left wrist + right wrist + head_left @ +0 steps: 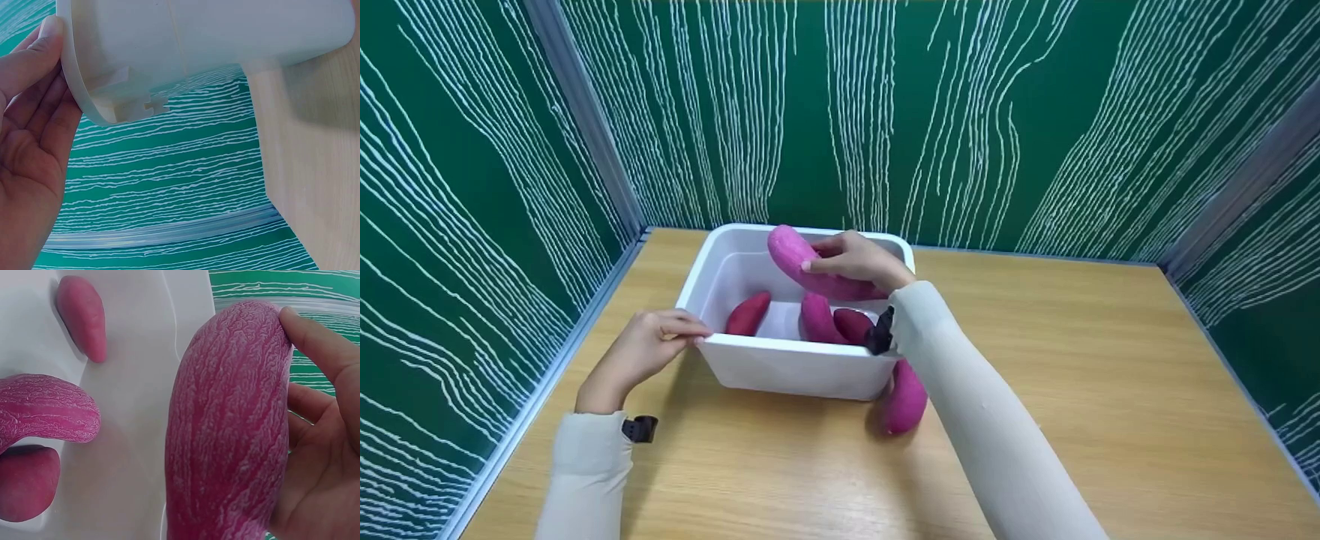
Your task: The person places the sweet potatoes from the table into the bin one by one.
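Note:
A white plastic bin (802, 367) stands on the table, tilted a little in the head view. My left hand (649, 345) pinches its near left rim, the thumb on one side and the fingers on the other in the left wrist view. Over the bin my right hand (859, 259) grips a long, curved pink vegetable (228, 422) with wrinkled skin. Inside lie a smaller red sweet potato (82, 318) at the left, another long pink vegetable (819, 319) and a second red sweet potato (28, 484), partly hidden by the near wall and my right wrist in the head view.
Another long pink vegetable (906, 401) lies on the wooden table (1072, 360) against the bin's near right corner, partly behind my right sleeve. Green walls (810, 112) with white wavy lines and grey metal corner posts (585, 112) enclose the table's back and sides.

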Demonstrator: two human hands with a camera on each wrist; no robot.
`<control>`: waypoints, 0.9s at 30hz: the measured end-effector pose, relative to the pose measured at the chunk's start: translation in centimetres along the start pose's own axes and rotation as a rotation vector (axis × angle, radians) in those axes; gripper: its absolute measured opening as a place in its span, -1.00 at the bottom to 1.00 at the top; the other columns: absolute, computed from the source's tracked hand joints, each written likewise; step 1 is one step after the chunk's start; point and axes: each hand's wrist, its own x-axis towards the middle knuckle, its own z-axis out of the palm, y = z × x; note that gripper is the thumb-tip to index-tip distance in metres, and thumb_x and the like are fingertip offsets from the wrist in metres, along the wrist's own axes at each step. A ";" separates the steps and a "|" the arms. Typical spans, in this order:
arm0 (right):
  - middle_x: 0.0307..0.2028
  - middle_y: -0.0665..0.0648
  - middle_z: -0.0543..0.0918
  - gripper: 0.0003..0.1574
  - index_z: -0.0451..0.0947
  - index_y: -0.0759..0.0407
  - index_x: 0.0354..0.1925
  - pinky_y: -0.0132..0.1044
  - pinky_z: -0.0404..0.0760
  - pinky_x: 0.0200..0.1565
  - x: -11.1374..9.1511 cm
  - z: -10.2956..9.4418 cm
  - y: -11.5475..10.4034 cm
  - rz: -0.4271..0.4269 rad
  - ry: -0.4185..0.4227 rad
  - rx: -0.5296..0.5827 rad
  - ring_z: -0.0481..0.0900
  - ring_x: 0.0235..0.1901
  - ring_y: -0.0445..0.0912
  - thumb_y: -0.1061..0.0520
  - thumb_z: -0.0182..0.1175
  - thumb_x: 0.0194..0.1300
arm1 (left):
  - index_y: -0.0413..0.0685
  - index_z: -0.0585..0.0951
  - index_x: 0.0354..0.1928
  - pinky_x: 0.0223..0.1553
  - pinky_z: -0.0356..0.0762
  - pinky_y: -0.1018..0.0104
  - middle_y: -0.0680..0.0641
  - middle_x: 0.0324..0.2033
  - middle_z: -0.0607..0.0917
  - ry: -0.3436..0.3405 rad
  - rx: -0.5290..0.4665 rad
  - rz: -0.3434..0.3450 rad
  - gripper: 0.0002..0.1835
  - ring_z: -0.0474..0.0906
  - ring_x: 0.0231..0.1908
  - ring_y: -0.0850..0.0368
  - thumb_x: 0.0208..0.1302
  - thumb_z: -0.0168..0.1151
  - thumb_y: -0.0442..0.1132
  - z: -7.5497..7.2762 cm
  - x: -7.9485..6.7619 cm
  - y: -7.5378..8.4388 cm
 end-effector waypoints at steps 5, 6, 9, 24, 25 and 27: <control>0.03 0.06 0.62 -0.27 0.43 -0.10 0.29 -0.25 0.62 -0.05 0.1 0.0 0.0 -0.020 -0.003 0.024 0.50 0.00 -0.04 -0.18 0.32 0.18 | -0.11 0.77 -0.22 0.00 0.65 0.01 -0.11 -0.18 0.75 0.017 0.013 0.027 -0.79 0.64 -0.06 -0.10 0.17 0.27 -0.49 0.0 0.0 0.0; 0.05 0.07 0.62 -0.28 0.43 -0.06 0.30 -0.24 0.60 0.00 0.1 0.0 0.0 -0.025 0.000 0.026 0.51 0.02 -0.05 -0.16 0.31 0.20 | -0.12 0.77 -0.22 -0.01 0.65 0.01 -0.11 -0.18 0.76 0.021 0.016 0.036 -0.79 0.65 -0.07 -0.09 0.16 0.28 -0.49 0.0 0.0 0.0; 0.10 0.10 0.62 -0.32 0.41 0.04 0.30 -0.16 0.59 0.11 0.1 0.0 0.0 -0.038 0.010 0.041 0.55 0.05 -0.02 -0.08 0.27 0.26 | -0.12 0.77 -0.23 -0.02 0.66 0.02 -0.11 -0.20 0.76 0.027 0.026 0.051 -0.81 0.64 -0.09 -0.07 0.16 0.29 -0.48 -0.1 -0.1 0.0; 0.04 0.08 0.66 -0.35 0.50 0.05 0.21 -0.16 0.65 0.02 -0.3 -0.2 0.0 0.009 0.028 0.024 0.64 -0.06 -0.05 -0.12 0.32 0.20 | -0.10 0.76 -0.19 0.04 0.59 -0.07 -0.14 -0.15 0.75 -0.003 0.005 -0.022 -0.76 0.61 0.00 -0.19 0.18 0.25 -0.51 -0.1 -0.1 0.4; 0.03 0.08 0.66 -0.35 0.50 0.06 0.21 -0.15 0.65 0.03 -0.3 -0.2 0.0 0.010 0.028 0.025 0.64 -0.06 -0.04 -0.12 0.32 0.20 | -0.10 0.76 -0.19 0.04 0.59 -0.07 -0.14 -0.15 0.75 -0.003 0.004 -0.021 -0.76 0.61 0.00 -0.19 0.18 0.25 -0.51 -0.1 -0.1 0.4; 0.03 0.07 0.66 -0.35 0.51 0.05 0.20 -0.14 0.65 0.03 -0.3 -0.2 0.1 0.011 0.028 0.029 0.63 -0.06 -0.04 -0.13 0.32 0.19 | -0.10 0.76 -0.19 0.04 0.60 -0.07 -0.13 -0.15 0.75 -0.003 0.004 -0.017 -0.76 0.61 0.00 -0.19 0.18 0.24 -0.51 -0.1 -0.1 0.3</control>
